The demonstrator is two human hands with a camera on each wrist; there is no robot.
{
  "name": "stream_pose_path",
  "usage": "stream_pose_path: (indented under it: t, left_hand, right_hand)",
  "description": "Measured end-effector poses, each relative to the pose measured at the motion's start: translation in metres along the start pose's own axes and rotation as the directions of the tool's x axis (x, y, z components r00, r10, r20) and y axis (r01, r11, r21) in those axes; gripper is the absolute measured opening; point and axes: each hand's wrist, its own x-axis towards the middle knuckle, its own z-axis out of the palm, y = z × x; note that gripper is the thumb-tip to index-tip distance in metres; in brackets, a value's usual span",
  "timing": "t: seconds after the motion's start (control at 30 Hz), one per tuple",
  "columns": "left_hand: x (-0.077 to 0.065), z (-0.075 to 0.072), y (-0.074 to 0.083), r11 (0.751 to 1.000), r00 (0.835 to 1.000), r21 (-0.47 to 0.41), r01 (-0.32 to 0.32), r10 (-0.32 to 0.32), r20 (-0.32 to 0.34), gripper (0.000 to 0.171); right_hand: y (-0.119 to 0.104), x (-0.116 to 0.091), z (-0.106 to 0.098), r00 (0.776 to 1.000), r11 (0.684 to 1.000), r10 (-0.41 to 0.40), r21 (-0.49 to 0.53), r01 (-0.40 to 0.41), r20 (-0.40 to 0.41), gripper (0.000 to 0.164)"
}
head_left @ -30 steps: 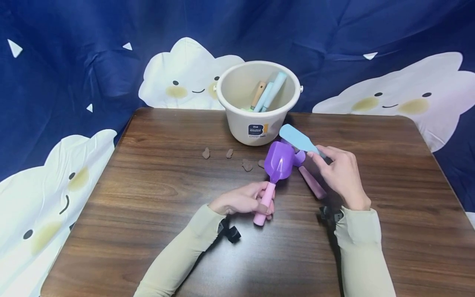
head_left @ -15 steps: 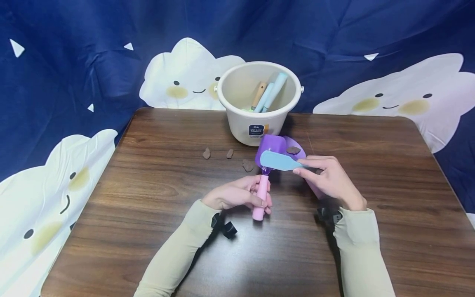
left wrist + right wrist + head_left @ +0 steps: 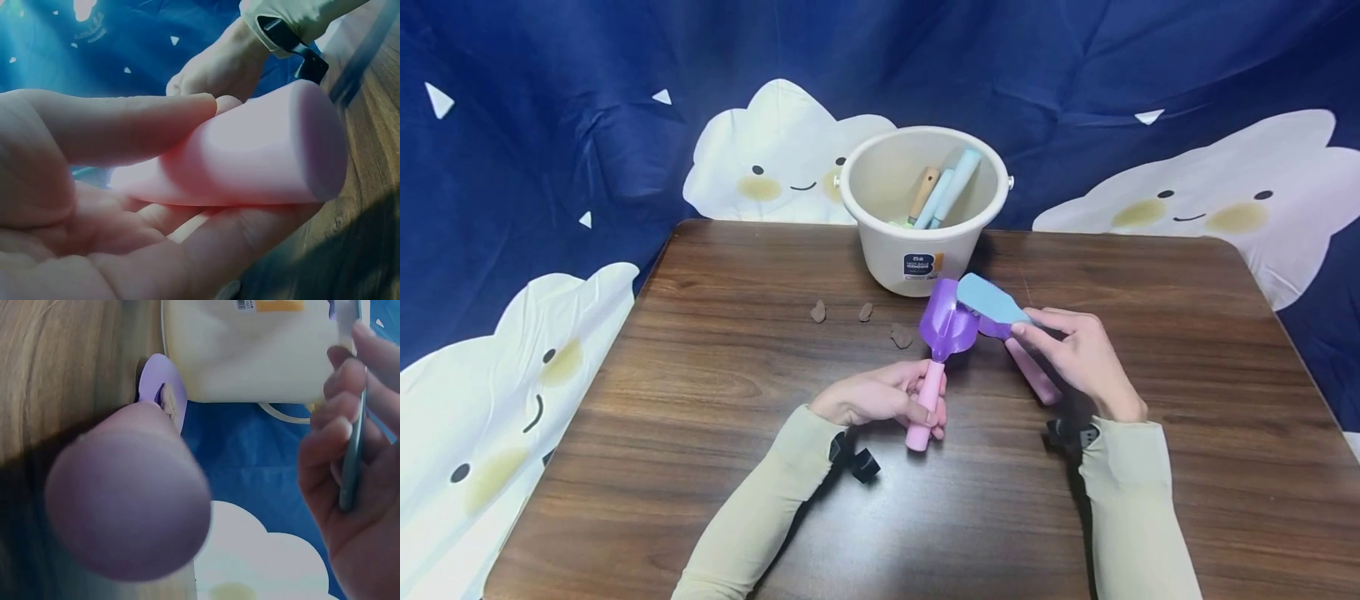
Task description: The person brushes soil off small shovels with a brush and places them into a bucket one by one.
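Observation:
My left hand (image 3: pixel 880 396) grips the pink handle of a purple toy shovel (image 3: pixel 950 331), its scoop pointing away toward the bucket. Up close in the left wrist view, thumb and fingers wrap the pink handle (image 3: pixel 250 153). Between the fingers of my right hand (image 3: pixel 1086 358) is a thin light-blue paddle-shaped tool (image 3: pixel 990 298), whose broad end overlaps the scoop's right edge. Beneath it lies a second purple shovel, its pink handle (image 3: pixel 1033 372) toward me and its scoop mostly hidden. A brownish lump (image 3: pixel 169 402) shows on that scoop in the right wrist view.
A cream bucket (image 3: pixel 898 250) stands at the table's back, with a wooden handle (image 3: pixel 923 193) and two light-blue handles (image 3: pixel 956 185) inside. Brown lumps (image 3: pixel 900 336) lie left of the held shovel on the wooden table (image 3: pixel 715 400). A dark blue curtain (image 3: pixel 625 108) hangs behind.
The blue tool swung left across the held shovel's scoop, then back right and away from me. The held shovel shifted slightly left, and its scoop is turned differently.

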Motion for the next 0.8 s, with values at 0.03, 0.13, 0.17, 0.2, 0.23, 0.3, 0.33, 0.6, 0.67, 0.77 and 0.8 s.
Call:
stream_pose_path:
  t: [0.03,0.13,0.17,0.2,0.23,0.3,0.33,0.6,0.67,0.77,0.8]
  left_hand:
    - [0.000,0.000,0.000,1.000,1.000,0.000,0.002,-0.002,0.002,0.043]
    - [0.002,0.000,-0.002,1.000,1.000,-0.003,0.005,-0.005,0.007,0.044]
    - [0.002,0.000,-0.002,1.000,1.000,-0.002,0.004,-0.004,0.007,0.043]
    - [0.002,0.000,-0.002,1.000,1.000,-0.002,0.003,-0.003,0.007,0.042]
    - [0.003,0.000,-0.002,1.000,1.000,0.002,0.002,-0.002,0.007,0.042]
    - [0.003,0.001,-0.002,1.000,1.000,0.019,0.004,-0.004,0.005,0.040]
    - [0.003,0.001,-0.002,0.999,1.000,0.033,0.000,0.000,0.004,0.039]
    - [-0.007,0.006,0.014,0.980,0.993,0.169,-0.104,0.113,-0.039,0.040]
    - [-0.012,0.005,0.020,0.973,0.986,0.186,-0.135,0.150,-0.071,0.041]
    - [-0.020,0.002,0.030,0.960,0.970,0.220,-0.174,0.205,-0.128,0.045]
    - [-0.022,0.001,0.033,0.957,0.966,0.225,-0.181,0.217,-0.144,0.048]
  right_hand:
    - [0.000,0.000,0.000,1.000,1.000,0.015,-0.005,-0.015,-0.008,0.044]
    - [0.001,0.001,-0.001,0.999,1.000,0.011,-0.028,-0.012,-0.044,0.046]
    - [0.002,0.001,-0.001,0.998,0.999,-0.002,-0.037,0.000,-0.062,0.046]
    - [0.003,0.001,-0.001,0.997,0.999,-0.018,-0.047,0.015,-0.081,0.045]
    - [0.004,0.001,-0.001,0.994,0.998,-0.038,-0.058,0.032,-0.105,0.043]
    - [0.006,0.001,-0.002,0.985,0.994,-0.082,-0.085,0.069,-0.153,0.040]
    - [0.007,0.001,-0.002,0.979,0.991,-0.101,-0.101,0.084,-0.177,0.038]
    - [0.012,-0.002,-0.013,0.964,0.986,-0.092,-0.156,0.054,-0.249,0.037]
    - [0.012,-0.003,-0.015,0.961,0.986,-0.101,-0.156,0.062,-0.258,0.036]
    - [0.011,-0.004,-0.018,0.957,0.984,-0.118,-0.162,0.076,-0.264,0.035]
    - [0.010,-0.004,-0.019,0.957,0.983,-0.117,-0.165,0.075,-0.265,0.036]
